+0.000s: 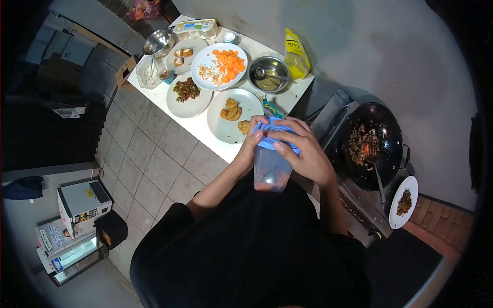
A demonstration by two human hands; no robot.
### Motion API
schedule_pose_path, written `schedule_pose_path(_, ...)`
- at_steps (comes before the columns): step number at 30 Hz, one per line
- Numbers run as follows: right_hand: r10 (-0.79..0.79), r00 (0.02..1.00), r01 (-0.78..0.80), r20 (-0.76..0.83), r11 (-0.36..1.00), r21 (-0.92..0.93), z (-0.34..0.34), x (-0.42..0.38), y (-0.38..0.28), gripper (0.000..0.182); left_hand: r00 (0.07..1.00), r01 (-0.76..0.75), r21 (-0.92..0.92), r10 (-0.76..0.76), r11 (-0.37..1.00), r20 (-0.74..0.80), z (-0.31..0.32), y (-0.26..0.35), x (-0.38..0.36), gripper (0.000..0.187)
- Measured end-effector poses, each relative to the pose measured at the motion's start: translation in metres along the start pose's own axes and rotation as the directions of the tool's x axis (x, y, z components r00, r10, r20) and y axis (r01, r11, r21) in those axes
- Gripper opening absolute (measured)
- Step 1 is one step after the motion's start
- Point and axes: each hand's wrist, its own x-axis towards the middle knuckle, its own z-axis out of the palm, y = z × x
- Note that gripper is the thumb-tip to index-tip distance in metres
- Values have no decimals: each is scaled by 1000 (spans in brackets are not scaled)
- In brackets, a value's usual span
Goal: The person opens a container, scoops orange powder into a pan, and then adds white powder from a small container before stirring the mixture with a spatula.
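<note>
Both forearms reach forward. The left hand [251, 142] curls closed around the tub's [272, 169] lidded end; the right hand [311, 154] clasps the blue lid [273, 131], fingers spread. Held between the table [200, 129] edge and the stove [328, 120], the tub's long axis runs base toward the black shirt [246, 241], lid away.
</note>
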Motion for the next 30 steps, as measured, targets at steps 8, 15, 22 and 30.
schedule_pose_path(8,12,996,-5,-91,997,78,57,28,11,24,963,262,-168,-270,950,-24,-43,34,-13,49)
schedule_pose_path(15,112,939,-70,-324,988,140,59,2,12,58,987,-140,409,93,902,134,-45,31,-8,96)
schedule_pose_path(22,60,941,54,-333,945,323,72,-35,8,78,989,-136,389,105,911,102,-28,19,-44,97)
schedule_pose_path(30,20,1000,-13,-21,953,304,40,-48,-33,94,967,-254,588,199,768,158,-22,40,-86,108)
